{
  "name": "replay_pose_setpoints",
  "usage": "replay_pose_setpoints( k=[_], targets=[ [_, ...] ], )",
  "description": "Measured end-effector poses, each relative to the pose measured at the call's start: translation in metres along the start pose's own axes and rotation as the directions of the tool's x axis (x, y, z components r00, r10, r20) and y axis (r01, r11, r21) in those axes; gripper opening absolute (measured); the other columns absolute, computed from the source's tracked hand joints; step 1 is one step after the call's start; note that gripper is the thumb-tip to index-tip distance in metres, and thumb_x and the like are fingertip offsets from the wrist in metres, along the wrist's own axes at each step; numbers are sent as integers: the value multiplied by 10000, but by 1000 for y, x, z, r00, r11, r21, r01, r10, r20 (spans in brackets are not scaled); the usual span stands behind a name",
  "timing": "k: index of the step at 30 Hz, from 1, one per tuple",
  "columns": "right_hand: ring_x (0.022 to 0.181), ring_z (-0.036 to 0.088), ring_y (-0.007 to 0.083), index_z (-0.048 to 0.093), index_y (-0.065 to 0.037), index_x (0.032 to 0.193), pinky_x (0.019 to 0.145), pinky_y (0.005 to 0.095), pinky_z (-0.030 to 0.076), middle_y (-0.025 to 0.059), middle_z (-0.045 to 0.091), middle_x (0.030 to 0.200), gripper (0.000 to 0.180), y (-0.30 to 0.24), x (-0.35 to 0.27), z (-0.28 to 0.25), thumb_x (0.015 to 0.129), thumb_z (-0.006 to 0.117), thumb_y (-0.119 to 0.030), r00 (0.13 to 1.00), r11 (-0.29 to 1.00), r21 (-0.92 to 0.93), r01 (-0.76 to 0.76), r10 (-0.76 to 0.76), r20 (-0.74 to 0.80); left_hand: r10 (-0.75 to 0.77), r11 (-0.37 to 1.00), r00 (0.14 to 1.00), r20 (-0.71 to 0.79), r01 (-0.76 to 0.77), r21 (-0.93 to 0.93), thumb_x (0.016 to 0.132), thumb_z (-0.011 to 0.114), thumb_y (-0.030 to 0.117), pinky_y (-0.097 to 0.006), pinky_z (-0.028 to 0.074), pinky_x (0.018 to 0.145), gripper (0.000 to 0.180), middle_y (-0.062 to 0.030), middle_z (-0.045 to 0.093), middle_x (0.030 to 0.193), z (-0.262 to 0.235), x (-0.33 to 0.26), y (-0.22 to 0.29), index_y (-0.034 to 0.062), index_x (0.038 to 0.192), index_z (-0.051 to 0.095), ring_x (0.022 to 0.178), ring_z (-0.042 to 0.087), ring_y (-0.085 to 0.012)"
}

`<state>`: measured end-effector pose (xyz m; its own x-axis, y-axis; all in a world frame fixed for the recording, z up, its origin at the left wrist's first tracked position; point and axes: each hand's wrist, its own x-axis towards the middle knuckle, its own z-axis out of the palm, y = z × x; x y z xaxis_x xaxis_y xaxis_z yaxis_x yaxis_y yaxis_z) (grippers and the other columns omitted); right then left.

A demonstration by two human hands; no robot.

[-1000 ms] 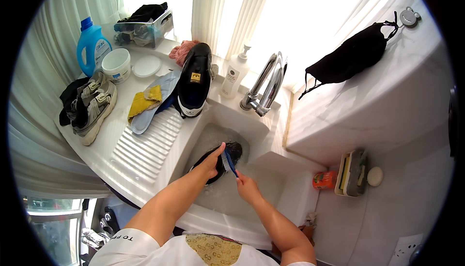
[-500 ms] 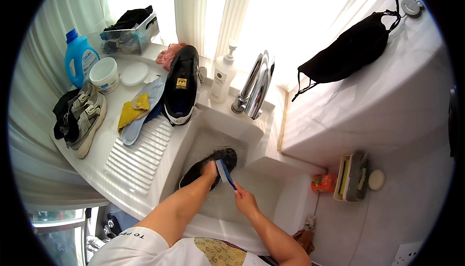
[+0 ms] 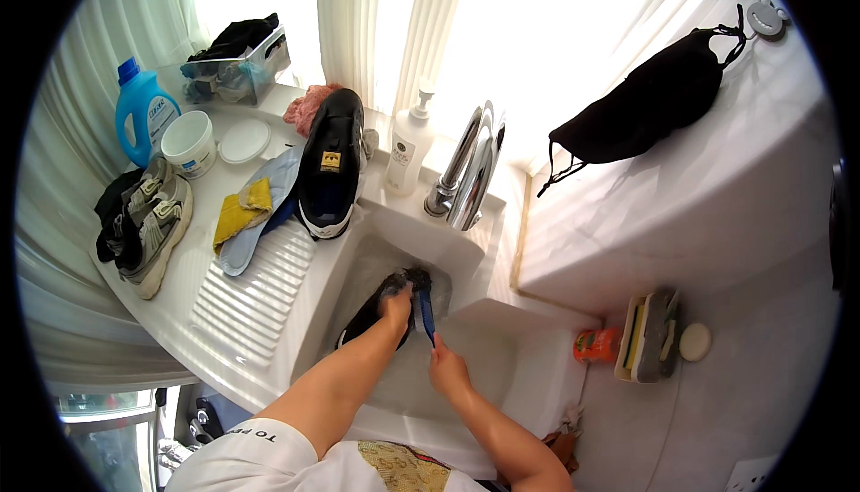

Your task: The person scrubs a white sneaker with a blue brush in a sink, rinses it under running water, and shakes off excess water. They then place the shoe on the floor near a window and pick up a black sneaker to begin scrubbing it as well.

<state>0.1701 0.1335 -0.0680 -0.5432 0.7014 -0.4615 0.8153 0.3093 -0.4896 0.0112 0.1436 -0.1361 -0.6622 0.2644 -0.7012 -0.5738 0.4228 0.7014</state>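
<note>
Low in the white sink, a black shoe sits partly in cloudy water. My left hand is closed on its upper, though the fingertips are partly hidden by the shoe and splashing water. The handle of a blue scrub brush is gripped in my right hand. Its pale bristles face the shoe's right side near the far end, close to my left fingers. A second black shoe, with a white sole edge, rests on the counter at the sink's far left corner.
A chrome faucet and a white pump bottle stand behind the sink. Left on the ribbed counter lie insoles with a yellow cloth, grey sneakers, a white tub and a blue detergent bottle. A black cloth bag hangs right.
The brush has swung more upright and shifted slightly right along the shoe. The shoe's far end has turned away and left, and my left hand has moved slightly up and right with it.
</note>
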Motion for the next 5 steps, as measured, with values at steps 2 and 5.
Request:
replay_pose_setpoints(
  k=[2,5],
  targets=[
    [856,608,409,422,-144,1339,769,445,476,232,632,906,430,2,-3,5,913,448,-194,1000,1000,-13,-3,3,3,83,934,993,-79,-50,355,817,592,475,-369,364,1001,672,-283,510,1232,4,28,-18,-114,1137,552,1185,479,-374],
    [861,605,413,398,-147,1355,776,445,479,239,630,902,451,7,-6,6,911,455,-204,1000,1000,-3,5,-5,-10,119,906,993,-22,-100,412,822,553,511,-371,331,1028,694,-279,516,1223,8,56,-40,-96,1159,549,1218,448,-370]
  ],
)
